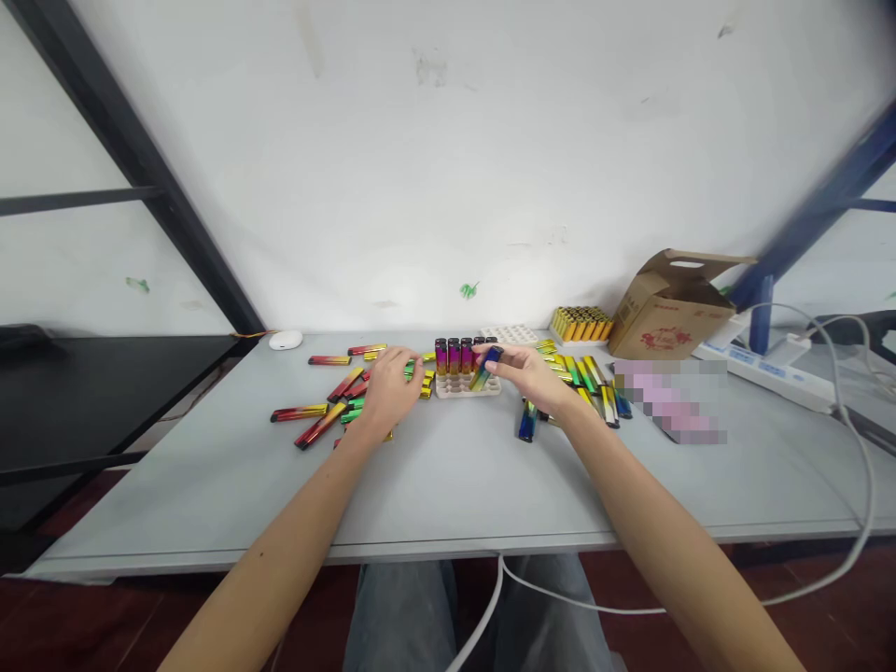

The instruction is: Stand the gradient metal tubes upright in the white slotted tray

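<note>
My right hand (530,375) grips a blue-and-yellow lighter (485,368) between thumb and fingers, tilted over the white tray (468,387). Along the tray's back, several purple lighters (454,357) with black tops stand upright; the held lighter and my hand partly cover this row. To the tray's left, my left hand (393,385) is loosely curled above lying lighters, with a gap between thumb and forefinger and nothing visibly held. Red-and-yellow lighters (320,426) and green ones lie around it. A dark blue lighter (527,422) lies below my right hand.
Yellow, green and silver lighters (590,378) lie scattered at the right. Behind stand a second white tray (509,334) and a tray packed with yellow lighters (582,324). An opened cardboard box (668,322), a power strip (770,373) and a white cable (864,467) are rightward. A white case (286,341) sits back left.
</note>
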`<control>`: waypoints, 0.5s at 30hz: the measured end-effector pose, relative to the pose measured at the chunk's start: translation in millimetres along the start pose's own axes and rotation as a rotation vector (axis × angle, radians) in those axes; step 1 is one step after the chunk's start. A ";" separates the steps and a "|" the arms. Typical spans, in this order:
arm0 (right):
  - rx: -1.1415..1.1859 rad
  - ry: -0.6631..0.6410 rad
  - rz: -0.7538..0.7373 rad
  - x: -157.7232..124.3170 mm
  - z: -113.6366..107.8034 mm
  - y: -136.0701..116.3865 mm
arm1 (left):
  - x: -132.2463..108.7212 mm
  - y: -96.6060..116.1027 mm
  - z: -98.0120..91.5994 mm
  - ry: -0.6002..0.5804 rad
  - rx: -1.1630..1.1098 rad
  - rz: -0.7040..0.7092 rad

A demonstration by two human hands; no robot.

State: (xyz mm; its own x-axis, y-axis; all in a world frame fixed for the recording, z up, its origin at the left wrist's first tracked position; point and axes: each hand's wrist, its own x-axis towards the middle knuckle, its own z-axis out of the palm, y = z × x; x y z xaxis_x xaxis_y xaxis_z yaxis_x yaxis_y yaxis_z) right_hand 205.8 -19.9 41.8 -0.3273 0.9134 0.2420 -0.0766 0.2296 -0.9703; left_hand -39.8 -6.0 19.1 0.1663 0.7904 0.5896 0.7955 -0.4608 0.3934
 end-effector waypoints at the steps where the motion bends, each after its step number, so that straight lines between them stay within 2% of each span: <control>1: -0.013 0.024 -0.006 0.0 2.7 -0.9 | -0.3 0.7 0.1 0.004 -0.007 0.009; 4: 0.027 0.081 -0.012 1.2 13.3 -0.9 | -1.0 0.7 1.8 -0.003 -0.013 0.015; 7: 0.049 0.082 -0.026 5.7 25.5 5.7 | -1.4 -1.5 5.0 -0.044 -0.003 0.002; 15: -0.273 0.233 -0.152 18.0 48.0 29.1 | -4.4 -5.8 9.3 -0.137 0.000 0.014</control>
State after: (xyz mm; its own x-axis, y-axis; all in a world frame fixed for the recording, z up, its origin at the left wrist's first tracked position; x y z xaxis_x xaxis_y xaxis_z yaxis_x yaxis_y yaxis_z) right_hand 152.4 -12.8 17.7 -0.1061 0.9067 0.4083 0.1555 0.4207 -0.8938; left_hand -39.7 -3.1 7.7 0.2553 0.8317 0.4930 0.7926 -0.4720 0.3859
